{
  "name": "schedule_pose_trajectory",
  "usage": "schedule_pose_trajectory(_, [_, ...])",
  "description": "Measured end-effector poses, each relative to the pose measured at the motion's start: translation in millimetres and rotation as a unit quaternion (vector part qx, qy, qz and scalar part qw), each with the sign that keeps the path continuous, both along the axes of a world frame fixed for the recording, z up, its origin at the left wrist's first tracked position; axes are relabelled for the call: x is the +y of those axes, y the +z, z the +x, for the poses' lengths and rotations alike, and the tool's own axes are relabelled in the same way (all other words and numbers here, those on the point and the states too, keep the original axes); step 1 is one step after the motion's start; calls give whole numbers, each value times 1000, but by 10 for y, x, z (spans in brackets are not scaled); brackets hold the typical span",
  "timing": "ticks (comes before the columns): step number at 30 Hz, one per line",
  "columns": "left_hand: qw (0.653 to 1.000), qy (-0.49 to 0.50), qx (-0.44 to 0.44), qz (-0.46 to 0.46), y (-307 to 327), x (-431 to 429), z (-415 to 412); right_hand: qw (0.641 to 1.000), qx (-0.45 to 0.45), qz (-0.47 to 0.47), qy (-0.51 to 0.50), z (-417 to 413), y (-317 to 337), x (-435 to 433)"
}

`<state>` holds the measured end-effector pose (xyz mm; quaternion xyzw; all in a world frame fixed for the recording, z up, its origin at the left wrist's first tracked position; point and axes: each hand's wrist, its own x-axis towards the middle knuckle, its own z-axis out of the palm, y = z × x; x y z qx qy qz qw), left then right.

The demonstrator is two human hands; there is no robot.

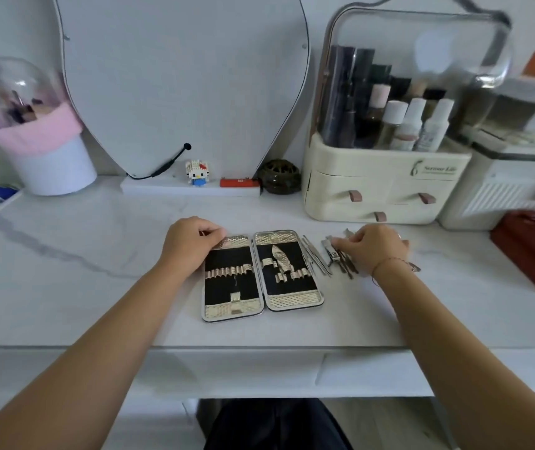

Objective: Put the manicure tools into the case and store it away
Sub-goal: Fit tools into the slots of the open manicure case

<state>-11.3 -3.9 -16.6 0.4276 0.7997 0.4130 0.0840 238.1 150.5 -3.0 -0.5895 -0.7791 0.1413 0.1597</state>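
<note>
Case (pixel 261 274) lies open flat on table (pixel 81 271), both halves up, elastic loops inside hold no tools. Left hand (pixel 191 243) rests on top left corner of case, fingers curled on its edge, pressing, not lifting. Tools (pixel 316 256) lie in loose pile on table just right of case, tweezers nearest. Right hand (pixel 373 251) sits over pile, fingertips on nail clipper (pixel 331 251); real grasp or only touch, cannot tell.
</note>
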Motion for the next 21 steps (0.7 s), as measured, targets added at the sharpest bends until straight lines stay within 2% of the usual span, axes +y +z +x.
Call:
schedule_pose_trajectory(13, [998, -55, -29, 12, -35, 15, -28, 996, 6, -94, 3, -137, 122, 194])
schedule_pose_trajectory(17, [996, -87, -29, 3, -31, -14, -65, 992, 96, -84, 4, -88, 136, 179])
schedule_pose_trajectory(21, [992, -113, -57, 2, -19, -69, -191, 974, 211, -47, 69, -43, 257, 62])
